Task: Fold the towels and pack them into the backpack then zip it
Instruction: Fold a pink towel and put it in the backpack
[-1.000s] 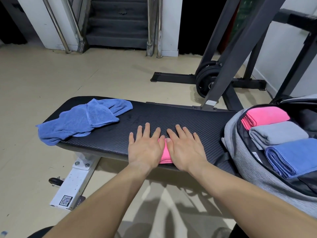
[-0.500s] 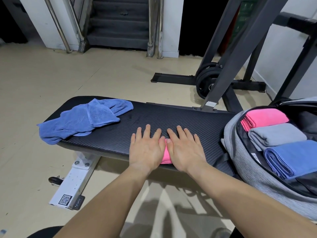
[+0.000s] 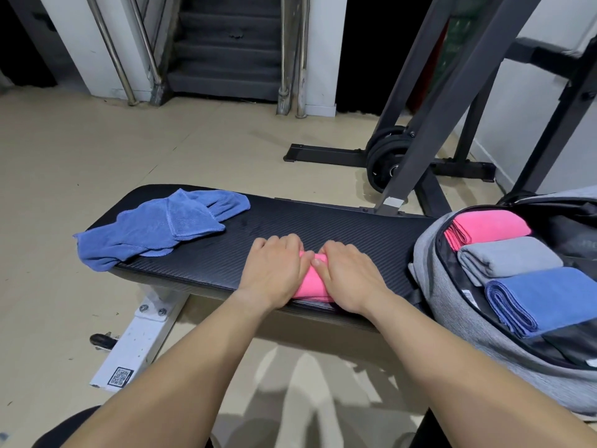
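counter (image 3: pixel 323 227): black, ribbed padding
leg (image 3: pixel 142 344): white, QR sticker
weight plates (image 3: pixel 384 163): black, against rack (image 3: pixel 452 92)
stairs (image 3: pixel 226 53): dark, behind

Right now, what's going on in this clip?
A person is folding towels on a bench. The left hand and right hand both curl their fingers over a pink towel at the near edge. A crumpled blue towel lies unfolded at the bench's left end. The backpack sits open on the right, holding a packed pink towel, a grey towel and a packed blue towel, all folded. It is not yet zipped.
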`<state>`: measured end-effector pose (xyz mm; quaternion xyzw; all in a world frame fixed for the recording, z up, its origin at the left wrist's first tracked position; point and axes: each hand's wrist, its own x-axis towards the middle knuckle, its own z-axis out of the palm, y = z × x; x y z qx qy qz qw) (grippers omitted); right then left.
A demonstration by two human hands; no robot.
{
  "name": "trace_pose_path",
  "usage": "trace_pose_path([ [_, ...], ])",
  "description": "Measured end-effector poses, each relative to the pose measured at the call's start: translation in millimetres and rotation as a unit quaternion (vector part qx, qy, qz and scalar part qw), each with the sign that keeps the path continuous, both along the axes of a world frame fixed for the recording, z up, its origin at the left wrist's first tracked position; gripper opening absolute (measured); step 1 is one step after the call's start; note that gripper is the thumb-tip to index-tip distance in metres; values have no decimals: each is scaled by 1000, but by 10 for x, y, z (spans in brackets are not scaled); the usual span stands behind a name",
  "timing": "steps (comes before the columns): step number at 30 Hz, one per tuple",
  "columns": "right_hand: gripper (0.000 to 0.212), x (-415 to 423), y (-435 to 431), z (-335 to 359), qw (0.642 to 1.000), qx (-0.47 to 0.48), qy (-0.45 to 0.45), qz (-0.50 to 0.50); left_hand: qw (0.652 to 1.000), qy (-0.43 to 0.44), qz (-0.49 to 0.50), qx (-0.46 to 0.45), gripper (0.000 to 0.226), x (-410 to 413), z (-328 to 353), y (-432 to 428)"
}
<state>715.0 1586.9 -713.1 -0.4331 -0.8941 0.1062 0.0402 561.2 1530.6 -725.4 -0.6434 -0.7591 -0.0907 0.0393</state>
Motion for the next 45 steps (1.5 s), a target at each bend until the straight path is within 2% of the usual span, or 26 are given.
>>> trace_pose_path([
  [4,39,13,137,-13,999,44,-12,-27,999,11,19,-27,40,82,1,162],
  [8,44,12,143,-204,998,14,0,-54,995,-30,51,-78,35,179,-3,276],
  [13,57,26,224,-248,998,-40,-11,-36,997,-74,35,-13,36,407,1,385],
  [18,52,99,354,-258,985,-146,82,-46,996,-65,44,-38,52,387,-166,328],
  [20,49,80,355,-173,980,-145,118,-74,997,-50,44,-40,53,399,-186,319],
  [22,47,22,318,-105,980,-98,130,-111,997,-42,47,-48,55,405,-205,339],
  [25,54,-38,233,-175,993,-27,52,-106,996,-49,47,-63,55,400,-208,342],
  [29,59,-20,267,-306,992,-25,-10,-120,991,-124,23,-45,53,283,-180,320],
  [32,59,-57,288,-312,991,-12,-43,-125,994,-80,21,-65,53,212,-198,268],
  [34,59,-85,271,-304,991,-3,-56,-122,994,-36,47,-89,55,236,-192,240],
  [36,57,-50,234,-276,995,14,-34,-95,992,-38,62,-99,53,267,-156,213],
  [38,53,51,216,-254,999,18,1,-37,991,-79,44,-100,50,225,-122,173],
  [41,51,254,193,-141,998,-57,28,1,974,-180,-8,-139,45,63,-13,99],
  [45,42,454,72,39,996,-80,49,14,974,-186,-30,-128,38,59,165,-31],
])
